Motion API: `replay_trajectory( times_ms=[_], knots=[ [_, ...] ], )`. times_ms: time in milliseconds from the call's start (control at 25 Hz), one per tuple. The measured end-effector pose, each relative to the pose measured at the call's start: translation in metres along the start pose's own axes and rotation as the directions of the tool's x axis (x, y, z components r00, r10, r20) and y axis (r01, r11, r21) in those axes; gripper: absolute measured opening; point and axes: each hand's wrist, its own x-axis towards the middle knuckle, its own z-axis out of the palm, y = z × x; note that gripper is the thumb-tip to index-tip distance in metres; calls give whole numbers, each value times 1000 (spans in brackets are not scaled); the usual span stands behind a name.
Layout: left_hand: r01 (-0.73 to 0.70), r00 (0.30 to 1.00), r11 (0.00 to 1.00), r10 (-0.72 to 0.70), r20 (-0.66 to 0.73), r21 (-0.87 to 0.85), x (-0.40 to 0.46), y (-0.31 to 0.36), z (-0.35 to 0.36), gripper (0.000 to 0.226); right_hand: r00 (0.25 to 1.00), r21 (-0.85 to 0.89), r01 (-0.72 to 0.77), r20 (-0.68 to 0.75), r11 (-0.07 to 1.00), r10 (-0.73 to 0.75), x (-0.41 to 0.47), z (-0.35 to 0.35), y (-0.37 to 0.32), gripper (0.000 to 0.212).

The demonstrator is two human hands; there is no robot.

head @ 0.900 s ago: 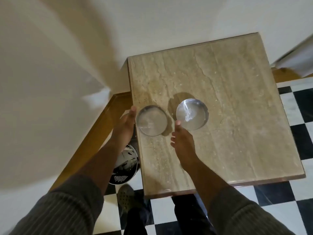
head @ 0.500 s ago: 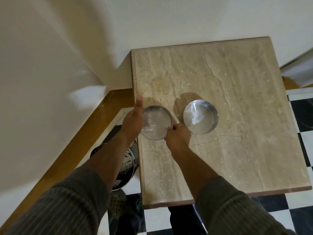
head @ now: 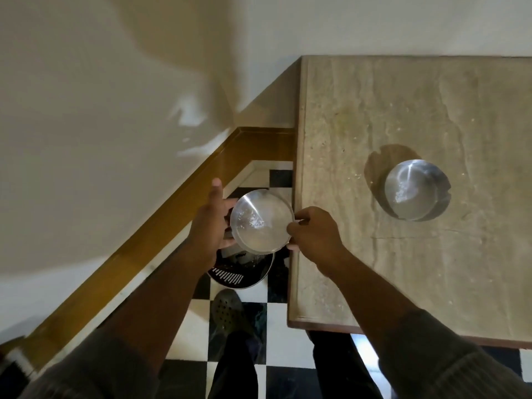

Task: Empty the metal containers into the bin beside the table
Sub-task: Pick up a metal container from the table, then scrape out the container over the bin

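Change since earlier frames: held container [head: 260,221] is off the table [head: 403,254]; it sat near the table's left edge before, and now hangs past that edge, above the bin [head: 244,269].
Held container: shallow round metal dish, mouth up, a few pale specks inside; roughly level, slight tilt cannot be ruled out.
Left hand [head: 208,223]: cupped against the dish's left wall, forefinger stretched out far and away from the rim; holding the dish.
Right hand [head: 313,228]: fingers curled narrow, pinching the dish's right rim; holding the dish.
Second container [head: 416,190]: same kind of dish, standing on the table, well to the right of the held one, pale specks inside, dark shadow to its far left.
Bin: on the checkered floor [head: 276,295] just left of the table, directly under the dish; dark interior, metal rim, perforated wall.
Near field: perforated shoe [head: 227,311] on the floor, near the bin.
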Motion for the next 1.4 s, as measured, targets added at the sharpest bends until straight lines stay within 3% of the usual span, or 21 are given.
replay_trajectory(
  times_ms=[80, 200, 360, 440, 520, 680, 840, 920, 960, 1040, 1080, 1160, 1240, 1280, 1320, 1360, 1400],
  knots=[
    [44, 999, 998, -45, -16, -38, 9, -22, -31, 76, 991, 39, -36, 132, 999, 31, -1, 19, 2, 30],
    [182, 983, 983, -182, -20, 12, 28, -42, -71, 66, 958, -36, -13, 287, 999, 22, 1, 43, 10, 28],
    [311, 880, 916, -378, 287, 253, 65, -47, -103, 88, 918, -249, 185, 390, 951, -76, 8, 71, 19, 29],
    [289, 775, 883, -443, 451, 370, 82, -43, -107, 94, 884, -413, 369, 432, 833, -177, 13, 77, 21, 36],
    [247, 694, 850, -491, 527, 466, 97, -43, -103, 99, 842, -473, 497, 465, 728, -273, 17, 83, 24, 38],
    [92, 662, 791, -502, 556, 605, 115, -61, -84, 111, 741, -484, 660, 544, 574, -393, 23, 86, 35, 45],
    [-106, 791, 801, -291, 538, 589, 113, -95, -81, 107, 648, -531, 761, 647, 374, -401, 24, 86, 48, 55],
    [-337, 872, 694, -24, 488, 636, 103, -116, -79, 111, 634, -574, 773, 692, 270, -345, 23, 80, 54, 80],
    [-460, 871, 583, 149, 469, 670, 98, -127, -79, 126, 642, -597, 766, 694, 239, -327, 22, 75, 54, 98],
    [-635, 767, 386, 415, 489, 669, 93, -146, -83, 141, 628, -607, 769, 655, 201, -421, 16, 63, 47, 122],
    [-674, 722, 328, 481, 497, 662, 93, -152, -85, 144, 565, -581, 796, 615, 168, -551, 11, 58, 40, 126],
    [-685, 704, 311, 515, 489, 658, 98, -158, -84, 145, 358, -533, 845, 486, 55, -797, 3, 58, 33, 129],
    [-695, 690, 329, 555, 465, 639, 103, -157, -76, 145, 243, -520, 854, 437, -22, -866, 3, 68, 35, 125],
    [-708, 661, 320, 612, 434, 629, 106, -156, -72, 143, 262, -529, 846, 522, -67, -812, 4, 75, 41, 125],
    [-724, 617, 297, 684, 391, 623, 110, -153, -71, 140, 347, -545, 828, 679, -129, -647, 8, 84, 46, 128],
    [-734, 570, 271, 745, 348, 623, 115, -149, -70, 137, 486, -580, 794, 785, -182, -383, 14, 93, 53, 132],
    [-738, 537, 248, 778, 325, 627, 118, -147, -68, 134, 588, -618, 755, 786, -218, -190, 20, 98, 62, 133]
  ],
)
